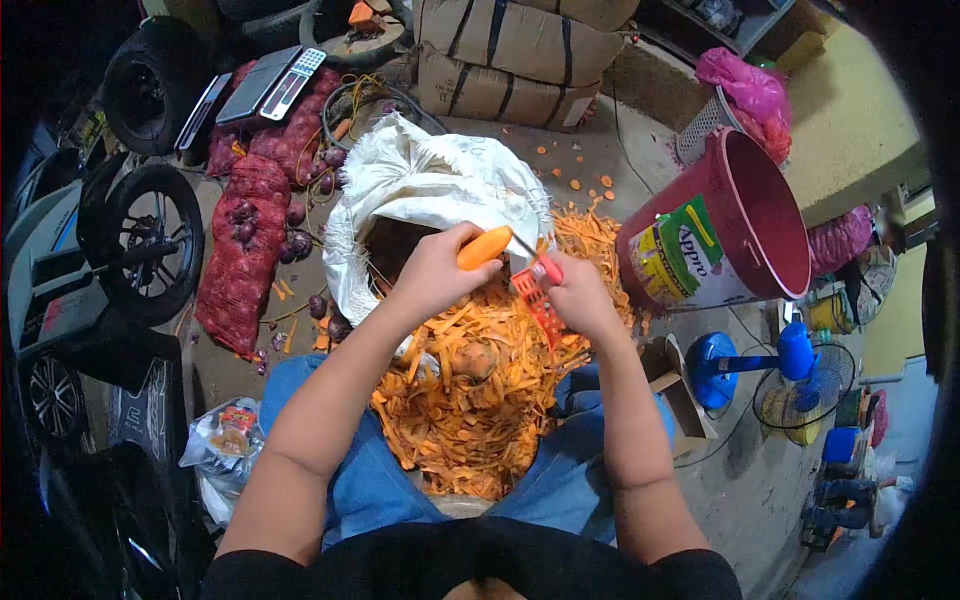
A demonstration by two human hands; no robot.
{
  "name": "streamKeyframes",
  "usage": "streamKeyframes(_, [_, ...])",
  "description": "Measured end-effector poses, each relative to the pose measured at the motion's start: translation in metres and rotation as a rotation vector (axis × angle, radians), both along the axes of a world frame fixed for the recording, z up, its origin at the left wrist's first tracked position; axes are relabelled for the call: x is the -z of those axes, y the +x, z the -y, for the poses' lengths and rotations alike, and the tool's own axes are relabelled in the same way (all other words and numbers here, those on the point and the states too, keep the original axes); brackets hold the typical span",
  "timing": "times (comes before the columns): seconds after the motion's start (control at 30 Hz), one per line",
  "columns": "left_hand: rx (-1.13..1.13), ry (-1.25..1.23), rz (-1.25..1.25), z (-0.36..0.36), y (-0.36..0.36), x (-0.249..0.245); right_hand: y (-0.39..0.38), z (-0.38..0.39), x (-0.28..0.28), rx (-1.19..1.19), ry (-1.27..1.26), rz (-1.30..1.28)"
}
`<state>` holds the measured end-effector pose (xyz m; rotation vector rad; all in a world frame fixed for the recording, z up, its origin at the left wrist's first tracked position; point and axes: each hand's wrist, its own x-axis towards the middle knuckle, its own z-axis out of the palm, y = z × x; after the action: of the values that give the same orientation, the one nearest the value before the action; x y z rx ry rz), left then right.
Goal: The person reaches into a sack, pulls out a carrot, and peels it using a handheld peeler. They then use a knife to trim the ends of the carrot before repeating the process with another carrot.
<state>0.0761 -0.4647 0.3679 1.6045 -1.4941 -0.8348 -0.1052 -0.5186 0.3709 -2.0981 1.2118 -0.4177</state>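
Note:
My left hand (442, 268) is closed around an orange carrot (485, 247), whose smooth end points up and right. Closed too, my right hand (582, 294) grips a red-handled peeler (547, 266); its thin dark blade reaches close to the carrot's end, though contact is hard to make out. A red perforated piece (530, 288) shows just below the handle, partly hidden by the fingers. Under both hands, a large heap of carrot peelings (470, 430) lies between my knees. Beyond the hands stands a white woven sack (400, 175) with its mouth open.
Red net bags of onions (240, 270) lie at left, near a motorbike wheel (152, 243). A tall maroon bucket (735, 230) tilts at right, with a blue fan (790, 360) below it. Taped cardboard bales (505, 80) stand behind the sack. Carrot slices (574, 184) dot the floor.

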Motion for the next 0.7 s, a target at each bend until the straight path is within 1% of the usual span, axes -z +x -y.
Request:
streamKeyframes(0.1, [0.042, -0.020, 0.057, -0.004, -0.007, -0.011, 0.001, 0.000, 0.010, -0.042, 0.005, -0.066])
streamKeyframes(0.13, [0.044, -0.021, 0.058, -0.005, -0.007, -0.011, 0.002, -0.001, 0.011, -0.040, 0.005, -0.066])
streamKeyframes(0.2, [0.099, -0.102, 0.059, -0.006, -0.007, -0.010, 0.004, -0.001, 0.011, -0.026, 0.028, -0.029])
streamKeyframes(0.33, [0.080, -0.181, 0.038, -0.005, -0.004, 0.000, 0.009, 0.002, 0.026, -0.014, 0.001, -0.016])
streamKeyframes(0.4, [0.176, -0.152, -0.040, -0.008, -0.004, -0.006, 0.010, 0.005, 0.037, 0.067, 0.173, 0.076])
streamKeyframes(0.43, [0.251, -0.234, -0.058, -0.014, -0.008, -0.015, 0.009, 0.011, 0.047, 0.066, 0.252, 0.000])
streamKeyframes(0.47, [0.329, -0.316, -0.075, -0.019, -0.013, -0.022, 0.009, 0.016, 0.082, 0.071, 0.254, 0.005])
streamKeyframes(0.5, [0.394, -0.362, -0.185, -0.019, -0.017, -0.022, 0.009, 0.024, 0.130, 0.112, 0.327, 0.094])
streamKeyframes(0.53, [0.398, -0.361, -0.183, -0.016, -0.020, -0.021, 0.011, 0.025, 0.155, 0.149, 0.402, 0.181])
streamKeyframes(0.57, [0.325, -0.455, -0.076, -0.015, -0.022, -0.018, 0.019, 0.004, 0.118, -0.078, 0.343, 0.286])
streamKeyframes(0.6, [0.249, -0.547, 0.032, -0.015, -0.023, -0.014, 0.035, -0.011, 0.120, -0.134, 0.332, 0.656])
streamKeyframes(0.63, [0.220, -0.493, 0.048, -0.015, -0.023, -0.010, 0.041, -0.015, 0.116, -0.134, 0.335, 0.654])
streamKeyframes(0.67, [0.220, -0.495, 0.047, -0.015, -0.022, -0.008, 0.045, -0.016, 0.109, -0.015, 0.489, 0.758])
streamKeyframes(0.7, [0.198, -0.378, -0.032, -0.014, -0.020, -0.009, 0.048, -0.016, 0.101, 0.104, 0.641, 0.859])
